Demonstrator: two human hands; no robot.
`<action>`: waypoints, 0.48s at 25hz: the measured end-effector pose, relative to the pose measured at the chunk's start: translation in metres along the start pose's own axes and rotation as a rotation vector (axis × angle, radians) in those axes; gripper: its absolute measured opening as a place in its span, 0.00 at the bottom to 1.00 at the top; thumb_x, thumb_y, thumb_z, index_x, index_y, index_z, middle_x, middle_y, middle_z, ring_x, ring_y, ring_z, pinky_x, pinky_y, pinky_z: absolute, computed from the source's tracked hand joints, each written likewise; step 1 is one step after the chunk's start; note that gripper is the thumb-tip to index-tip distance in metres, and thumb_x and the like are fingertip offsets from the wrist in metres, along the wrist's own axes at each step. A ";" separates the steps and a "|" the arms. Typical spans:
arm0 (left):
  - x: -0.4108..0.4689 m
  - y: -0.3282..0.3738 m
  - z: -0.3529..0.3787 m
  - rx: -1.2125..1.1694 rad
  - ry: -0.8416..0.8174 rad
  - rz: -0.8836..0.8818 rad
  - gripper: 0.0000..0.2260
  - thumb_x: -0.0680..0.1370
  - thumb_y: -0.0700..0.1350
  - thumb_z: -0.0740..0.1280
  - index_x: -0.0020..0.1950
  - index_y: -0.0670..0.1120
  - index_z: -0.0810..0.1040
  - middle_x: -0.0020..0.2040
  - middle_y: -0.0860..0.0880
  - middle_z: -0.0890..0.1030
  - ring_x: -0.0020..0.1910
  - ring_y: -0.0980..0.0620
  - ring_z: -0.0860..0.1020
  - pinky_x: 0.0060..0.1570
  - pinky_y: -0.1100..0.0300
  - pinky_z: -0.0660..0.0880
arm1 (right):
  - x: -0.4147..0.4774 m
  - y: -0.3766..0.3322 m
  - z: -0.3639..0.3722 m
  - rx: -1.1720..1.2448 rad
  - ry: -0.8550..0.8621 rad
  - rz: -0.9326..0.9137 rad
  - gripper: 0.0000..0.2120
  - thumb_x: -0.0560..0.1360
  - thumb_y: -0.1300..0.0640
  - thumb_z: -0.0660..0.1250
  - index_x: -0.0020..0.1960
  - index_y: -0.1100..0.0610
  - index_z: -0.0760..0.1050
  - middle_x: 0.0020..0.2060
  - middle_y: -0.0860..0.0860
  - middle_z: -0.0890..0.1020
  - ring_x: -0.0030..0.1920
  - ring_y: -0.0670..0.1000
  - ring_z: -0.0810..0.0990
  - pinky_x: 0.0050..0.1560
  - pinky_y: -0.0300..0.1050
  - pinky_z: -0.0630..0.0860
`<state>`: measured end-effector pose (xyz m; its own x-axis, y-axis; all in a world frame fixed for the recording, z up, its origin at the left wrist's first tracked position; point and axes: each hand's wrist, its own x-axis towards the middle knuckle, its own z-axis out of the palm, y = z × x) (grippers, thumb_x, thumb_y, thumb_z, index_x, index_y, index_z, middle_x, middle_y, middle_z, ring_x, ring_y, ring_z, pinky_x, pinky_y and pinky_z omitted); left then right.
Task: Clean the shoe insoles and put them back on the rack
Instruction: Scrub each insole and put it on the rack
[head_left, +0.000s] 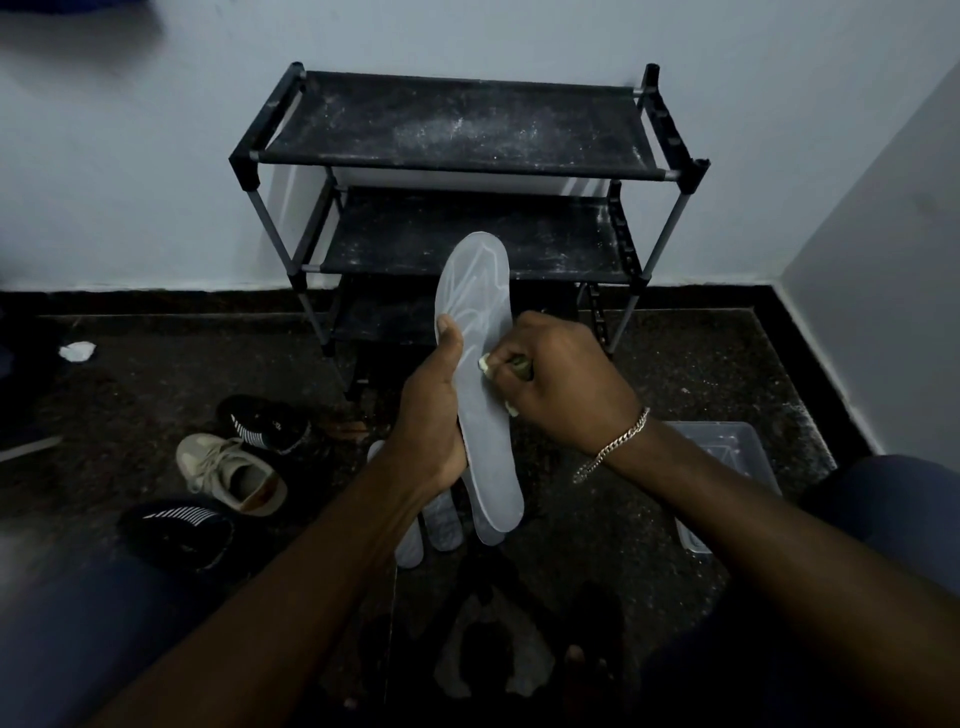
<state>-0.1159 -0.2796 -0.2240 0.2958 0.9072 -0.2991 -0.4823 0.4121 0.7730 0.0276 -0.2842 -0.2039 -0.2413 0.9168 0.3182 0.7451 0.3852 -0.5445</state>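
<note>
A pale grey insole (475, 296) stands upright in front of me, toe end up. My left hand (434, 410) grips its left edge near the middle, thumb on the face. My right hand (561, 376) holds a small dark-and-yellow scrubber (514, 366) and presses it against the insole's right side. Two or three more insoles (441, 525) lie on the dark floor under my hands. The black shoe rack (457, 124) stands against the wall behind, its dusty shelves holding nothing.
A beige sneaker (231, 473) and two black striped shoes (265, 423) lie on the floor at left. A clear plastic tub (727, 457) sits at right under my forearm. A crumpled white scrap (77, 351) lies far left. Walls meet in a corner at right.
</note>
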 end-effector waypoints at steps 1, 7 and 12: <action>-0.001 0.001 0.000 -0.002 -0.007 0.002 0.25 0.84 0.58 0.52 0.68 0.42 0.75 0.57 0.40 0.83 0.55 0.46 0.83 0.56 0.52 0.80 | 0.001 0.003 -0.001 -0.010 0.024 0.015 0.02 0.73 0.60 0.73 0.44 0.58 0.84 0.43 0.51 0.82 0.43 0.50 0.81 0.46 0.52 0.81; 0.000 -0.001 0.003 -0.007 0.000 0.017 0.26 0.84 0.58 0.53 0.71 0.40 0.72 0.61 0.39 0.81 0.61 0.43 0.80 0.63 0.49 0.76 | -0.001 -0.006 0.004 0.030 0.031 -0.003 0.03 0.74 0.60 0.72 0.47 0.59 0.83 0.45 0.50 0.81 0.44 0.48 0.80 0.47 0.47 0.79; 0.000 -0.001 -0.001 -0.003 -0.026 0.013 0.26 0.84 0.59 0.52 0.71 0.41 0.73 0.59 0.40 0.82 0.58 0.44 0.81 0.58 0.50 0.79 | 0.000 0.002 0.000 0.013 0.065 0.054 0.03 0.74 0.59 0.73 0.45 0.58 0.83 0.43 0.50 0.81 0.43 0.48 0.80 0.46 0.48 0.80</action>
<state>-0.1160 -0.2795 -0.2250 0.3113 0.9098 -0.2745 -0.4887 0.4010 0.7748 0.0287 -0.2835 -0.2047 -0.1602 0.9275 0.3377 0.7480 0.3374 -0.5716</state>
